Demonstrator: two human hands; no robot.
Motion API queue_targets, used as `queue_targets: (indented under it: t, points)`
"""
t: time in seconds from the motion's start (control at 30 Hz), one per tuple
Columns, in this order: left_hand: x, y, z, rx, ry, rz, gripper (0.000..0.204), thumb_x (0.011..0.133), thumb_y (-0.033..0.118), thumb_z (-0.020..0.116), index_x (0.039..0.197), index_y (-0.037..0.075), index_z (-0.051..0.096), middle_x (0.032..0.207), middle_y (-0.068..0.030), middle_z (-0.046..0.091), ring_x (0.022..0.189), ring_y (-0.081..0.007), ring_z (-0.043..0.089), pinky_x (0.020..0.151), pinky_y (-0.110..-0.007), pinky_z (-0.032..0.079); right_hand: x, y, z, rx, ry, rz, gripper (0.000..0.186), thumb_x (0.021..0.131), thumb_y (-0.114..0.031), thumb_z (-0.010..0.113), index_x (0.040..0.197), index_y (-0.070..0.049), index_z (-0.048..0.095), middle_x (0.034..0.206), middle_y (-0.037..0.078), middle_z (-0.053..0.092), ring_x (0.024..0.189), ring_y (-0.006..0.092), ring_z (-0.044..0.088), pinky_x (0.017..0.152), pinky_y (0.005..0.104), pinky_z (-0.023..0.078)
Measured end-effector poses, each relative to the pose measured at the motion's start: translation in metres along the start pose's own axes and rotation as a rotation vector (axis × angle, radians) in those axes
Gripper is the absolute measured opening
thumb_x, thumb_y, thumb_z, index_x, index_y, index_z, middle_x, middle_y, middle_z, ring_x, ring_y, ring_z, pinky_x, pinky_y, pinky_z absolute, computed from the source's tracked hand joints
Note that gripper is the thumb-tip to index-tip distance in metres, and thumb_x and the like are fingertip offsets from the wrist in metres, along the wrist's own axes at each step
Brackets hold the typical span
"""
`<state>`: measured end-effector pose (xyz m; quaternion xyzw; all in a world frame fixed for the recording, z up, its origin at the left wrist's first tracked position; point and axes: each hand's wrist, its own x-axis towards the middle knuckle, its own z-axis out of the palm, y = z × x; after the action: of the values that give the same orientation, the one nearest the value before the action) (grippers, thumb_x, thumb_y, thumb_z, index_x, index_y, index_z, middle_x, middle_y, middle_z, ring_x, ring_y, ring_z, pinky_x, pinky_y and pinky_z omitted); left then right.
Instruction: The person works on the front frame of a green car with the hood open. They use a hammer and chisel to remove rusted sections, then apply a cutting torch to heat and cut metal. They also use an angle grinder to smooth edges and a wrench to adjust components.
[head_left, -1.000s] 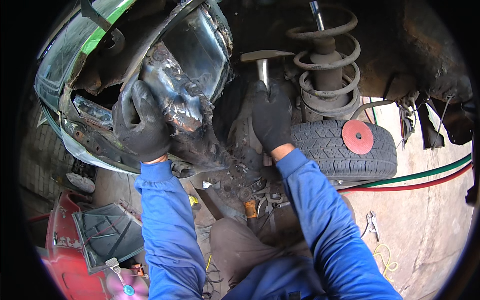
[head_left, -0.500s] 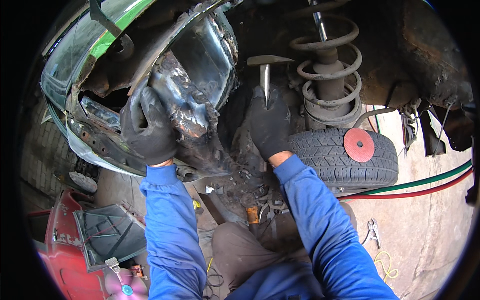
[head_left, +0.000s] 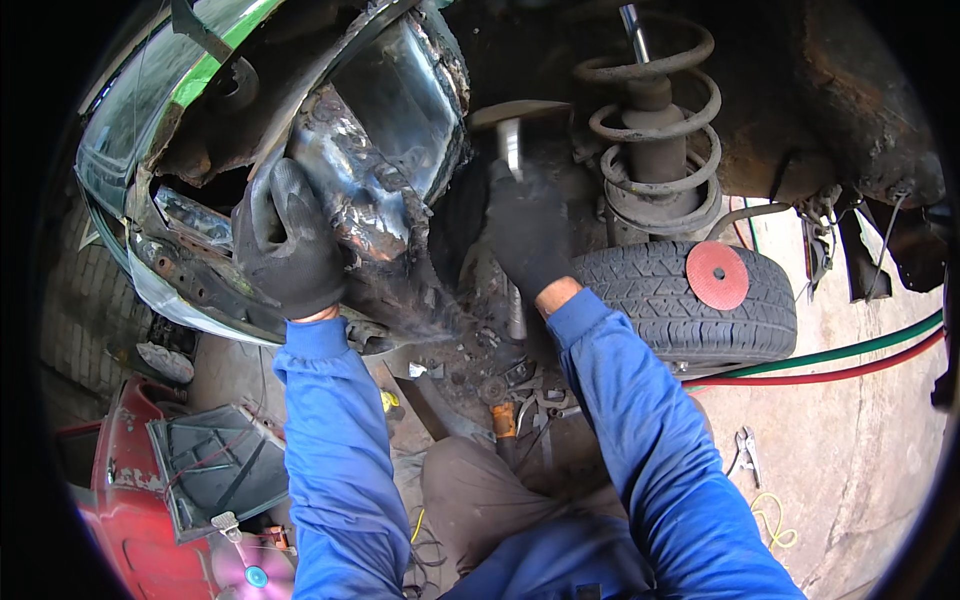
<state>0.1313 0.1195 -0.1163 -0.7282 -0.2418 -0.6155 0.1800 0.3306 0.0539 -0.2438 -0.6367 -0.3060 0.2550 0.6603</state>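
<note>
In my right hand [head_left: 530, 230], gloved in black, is a hammer [head_left: 510, 145] with a metal shaft and a long, narrow head, blurred by motion. Part of its handle shows below my fist. My left hand [head_left: 290, 245], also gloved, pinches the upright sheet-metal edge of a cut-open car body; its fingertips are partly hidden. Right of that hand lies a bare metal panel [head_left: 355, 190] with shiny, scorched and ragged patches. The hammer head is apart from the panel, to its right, over a dark gap.
A coil spring on a strut [head_left: 655, 150] stands to the right, above a tyre [head_left: 640, 310] with a red cutting disc [head_left: 719, 275] on it. Green and red hoses [head_left: 850, 357] cross the floor near locking pliers [head_left: 744, 455]. A red car panel [head_left: 130, 480] and a pink fan [head_left: 250, 575] are lower left.
My right hand and the hammer have shifted slightly left, and the handle's lower end now shows. My left hand keeps its hold on the metal edge. The whole view has moved slightly.
</note>
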Motion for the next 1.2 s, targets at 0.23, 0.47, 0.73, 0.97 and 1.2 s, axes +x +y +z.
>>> queue_targets:
  t: [0.23,0.47,0.73,0.97,1.2]
  points:
    - [0.001,0.003,-0.002,-0.025,-0.025,-0.024,0.036,0.113,0.029,0.068,0.122,-0.004,0.080,0.111,-0.0105,0.082,0.098,-0.0189,0.072,0.091,-0.036,0.056,0.007,0.007,0.007,-0.017,0.204,-0.303,0.042,0.111,-0.041,0.065,0.099,-0.001,0.070,0.069,0.012,0.064,0.060,0.0224,0.065,0.057,0.0419,0.053]
    - [0.003,0.005,0.001,-0.098,0.018,0.019,0.024,0.107,0.024,0.073,0.119,0.006,0.083,0.108,-0.0154,0.080,0.101,-0.0367,0.074,0.092,-0.048,0.056,0.002,0.007,0.011,0.069,0.062,-0.128,0.043,0.112,-0.042,0.062,0.096,-0.002,0.065,0.071,0.008,0.062,0.056,0.0187,0.062,0.050,0.0373,0.050]
    - [0.009,0.014,-0.007,-0.042,-0.022,0.068,0.019,0.102,0.016,0.076,0.117,0.008,0.084,0.110,-0.0147,0.083,0.099,-0.0340,0.078,0.093,-0.045,0.057,-0.113,-0.017,-0.082,-0.162,-0.303,-0.023,0.050,0.111,-0.047,0.061,0.123,0.000,0.070,0.102,0.027,0.075,0.100,0.0446,0.074,0.088,0.0507,0.055]
    - [0.014,0.011,-0.020,-0.078,-0.138,-0.015,0.026,0.105,0.025,0.076,0.121,0.005,0.082,0.110,-0.0189,0.082,0.102,-0.0362,0.079,0.094,-0.045,0.058,-0.244,0.021,-0.212,-0.570,-0.338,-0.089,0.042,0.093,-0.018,0.083,0.133,-0.007,0.075,0.106,0.017,0.080,0.088,0.0353,0.079,0.079,0.0413,0.061]
    - [0.026,-0.038,-0.025,-0.127,-0.341,-0.108,0.057,0.115,0.048,0.059,0.141,0.000,0.075,0.133,-0.0215,0.079,0.121,-0.0306,0.076,0.104,-0.043,0.055,-0.395,0.137,-0.339,-0.670,0.070,0.370,0.028,0.103,-0.027,0.080,0.113,-0.001,0.074,0.071,0.011,0.067,0.062,0.0175,0.063,0.060,0.0372,0.049]
